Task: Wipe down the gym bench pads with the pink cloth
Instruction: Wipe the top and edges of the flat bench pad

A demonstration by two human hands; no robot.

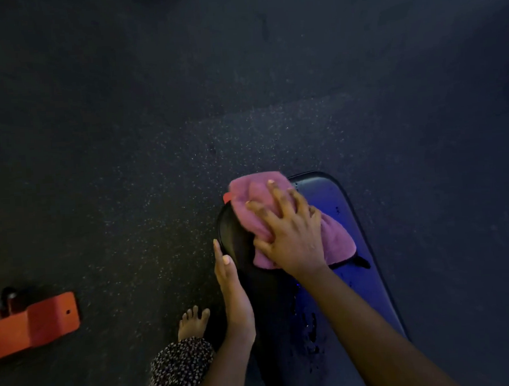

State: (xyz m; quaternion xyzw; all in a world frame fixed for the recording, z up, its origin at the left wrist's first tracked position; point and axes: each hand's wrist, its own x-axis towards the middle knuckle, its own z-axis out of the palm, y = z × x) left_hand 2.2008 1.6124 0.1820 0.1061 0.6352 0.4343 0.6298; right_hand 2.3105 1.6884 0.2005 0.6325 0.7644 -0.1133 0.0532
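A black gym bench pad [337, 283] runs from the lower right up to its rounded far end near the frame's middle, with wet droplets on its surface. The pink cloth [256, 201] lies bunched on that far end. My right hand [287, 232] presses down on the cloth with fingers spread flat over it. My left hand [233, 294] rests with straight fingers against the pad's left edge, holding nothing.
Dark speckled rubber floor [155, 124] surrounds the bench. An orange metal frame foot [36, 325] lies on the floor at the lower left. My bare foot [193, 323] and a patterned trouser leg [177, 371] stand just left of the bench. A small orange part [227, 197] shows behind the cloth.
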